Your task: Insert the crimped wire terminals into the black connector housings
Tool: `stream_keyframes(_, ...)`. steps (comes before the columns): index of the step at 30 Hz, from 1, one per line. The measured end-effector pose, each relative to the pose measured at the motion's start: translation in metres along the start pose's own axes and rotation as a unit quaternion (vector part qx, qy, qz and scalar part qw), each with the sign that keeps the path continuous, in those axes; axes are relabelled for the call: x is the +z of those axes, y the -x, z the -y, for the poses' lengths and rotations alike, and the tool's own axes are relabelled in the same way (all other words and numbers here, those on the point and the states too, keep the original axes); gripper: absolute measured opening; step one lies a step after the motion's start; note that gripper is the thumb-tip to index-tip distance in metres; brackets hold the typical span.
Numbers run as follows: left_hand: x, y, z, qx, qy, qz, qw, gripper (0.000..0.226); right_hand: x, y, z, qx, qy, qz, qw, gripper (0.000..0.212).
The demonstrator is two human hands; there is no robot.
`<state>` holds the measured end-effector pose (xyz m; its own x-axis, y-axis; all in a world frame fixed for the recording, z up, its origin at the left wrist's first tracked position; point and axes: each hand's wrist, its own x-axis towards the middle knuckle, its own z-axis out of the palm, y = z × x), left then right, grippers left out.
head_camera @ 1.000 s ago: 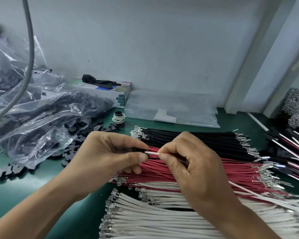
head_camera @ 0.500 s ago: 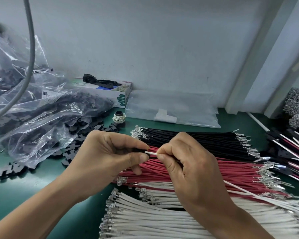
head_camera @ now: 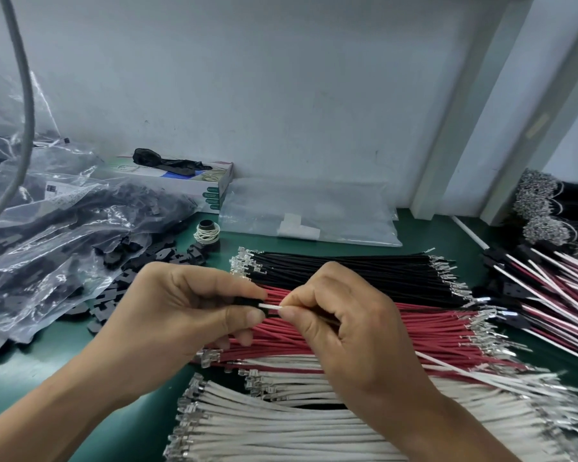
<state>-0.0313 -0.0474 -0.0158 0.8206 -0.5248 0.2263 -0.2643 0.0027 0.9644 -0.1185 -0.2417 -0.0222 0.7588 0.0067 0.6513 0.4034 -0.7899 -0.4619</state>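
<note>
My left hand (head_camera: 181, 315) pinches a small black connector housing (head_camera: 247, 301) between thumb and forefinger; most of it is hidden by the fingers. My right hand (head_camera: 351, 328) pinches a white wire (head_camera: 270, 307) whose tip meets the housing; its far end trails out to the right behind my wrist. Under both hands lie bundles of crimped wires: black wires (head_camera: 347, 265), red wires (head_camera: 431, 321) and white wires (head_camera: 264, 425). Loose black housings (head_camera: 141, 261) lie on the green mat at the left.
A clear plastic bag of black housings (head_camera: 64, 228) fills the left side. A flat box (head_camera: 181, 181) and an empty clear bag (head_camera: 307, 211) sit against the wall. Assembled wire sets (head_camera: 554, 295) pile at the right. A grey cable (head_camera: 24, 95) hangs at upper left.
Both hands stay almost where they were; the white wire's exposed length between my fingers and the housing looks slightly shorter.
</note>
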Motion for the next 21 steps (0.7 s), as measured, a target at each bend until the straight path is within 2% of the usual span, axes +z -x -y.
stream_keyframes(11,0.005,-0.001,0.010,0.061,-0.014,-0.007,0.998,0.025,0.007,0.001,0.003,-0.022,0.047,-0.023,0.998,0.017)
stream_keyframes(16,0.003,-0.003,0.007,0.066,0.029,-0.019,0.997,0.026,0.002,-0.002,0.003,-0.043,0.049,-0.032,0.997,0.016)
stream_keyframes(19,-0.005,-0.005,0.005,0.076,0.045,-0.025,0.996,0.036,-0.002,-0.007,0.004,-0.070,0.089,-0.058,0.992,0.020)
stream_keyframes(21,-0.007,-0.006,0.008,0.077,0.054,-0.026,0.995,0.040,-0.005,-0.008,0.003,-0.073,0.122,-0.048,0.989,0.022)
